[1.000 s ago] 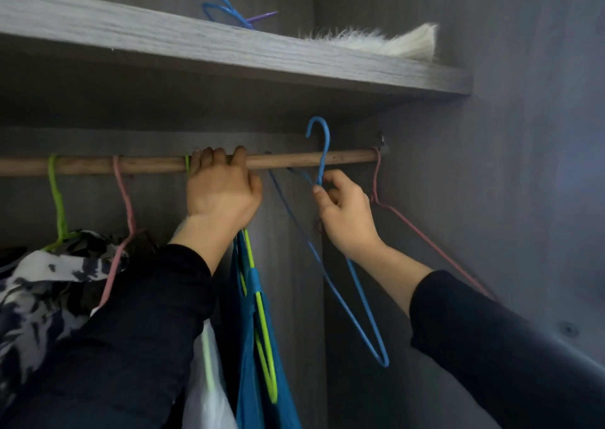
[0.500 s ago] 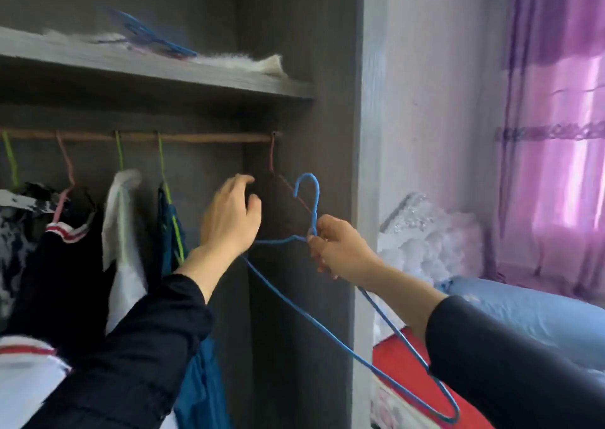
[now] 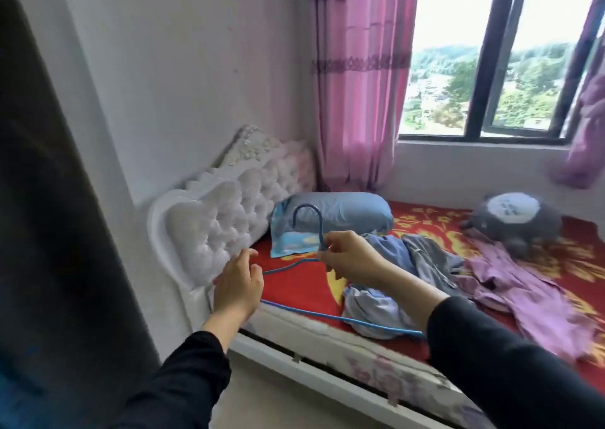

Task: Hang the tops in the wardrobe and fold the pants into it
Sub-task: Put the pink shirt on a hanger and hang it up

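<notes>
- Head view: right hand [image 3: 350, 258] pinches the neck of a thin blue wire hanger [image 3: 307, 205] just under its hook, thumb and fingers curled tight round the wire, hook upright above the knuckles.
- Hanger's triangle hangs below and to the left of that grip; its bottom bar runs under the right wrist.
- Left hand [image 3: 239, 284] is just left of the grip, fingers loose and slightly spread, holding nothing; the hanger's shoulder wire ends at its fingers, contact cannot be told.
- Crumpled blue-grey clothes [image 3: 425, 258] lie just beyond and right of the right hand, on the red floral bedcover [image 3: 540, 258].
- Rumpled lilac garment [image 3: 523, 284] is further right, touching that pile.
- Light blue pillow [image 3: 343, 209] sits behind the hook.
- White tufted headboard [image 3: 216, 219] is just beyond the left hand.
- Dark wardrobe side panel [image 3: 49, 199] is far left of both hands.
</notes>
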### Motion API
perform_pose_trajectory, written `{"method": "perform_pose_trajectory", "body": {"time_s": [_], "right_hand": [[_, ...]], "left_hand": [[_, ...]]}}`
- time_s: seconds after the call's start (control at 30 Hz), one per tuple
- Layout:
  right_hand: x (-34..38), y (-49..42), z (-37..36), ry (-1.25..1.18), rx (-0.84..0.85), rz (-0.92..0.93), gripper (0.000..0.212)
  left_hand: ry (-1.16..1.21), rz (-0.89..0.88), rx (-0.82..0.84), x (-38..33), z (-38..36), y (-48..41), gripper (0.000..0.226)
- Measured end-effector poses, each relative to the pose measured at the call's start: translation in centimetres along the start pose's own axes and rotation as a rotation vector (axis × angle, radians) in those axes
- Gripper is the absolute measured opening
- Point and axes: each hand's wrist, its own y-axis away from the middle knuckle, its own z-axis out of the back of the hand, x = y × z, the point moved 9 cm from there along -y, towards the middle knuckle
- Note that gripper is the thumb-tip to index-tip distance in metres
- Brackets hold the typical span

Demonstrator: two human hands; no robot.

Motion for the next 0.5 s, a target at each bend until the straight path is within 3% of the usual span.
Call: {"method": "perform_pose_trajectory", "body": {"time_s": [0.13, 0.5], "right_hand": [[-9.6, 2.4, 5.3, 0.069, -0.107, -0.167, 0.028], [-34.0, 4.3, 19.6, 0.102, -0.269, -0.606, 0.021]], "left_hand": [[0.03, -0.005, 0.171, -4.8, -11.2, 0.0, 0.031], [0.054, -0.206, 0.603, -20.5, -39.5, -3.6, 0.031]]}}
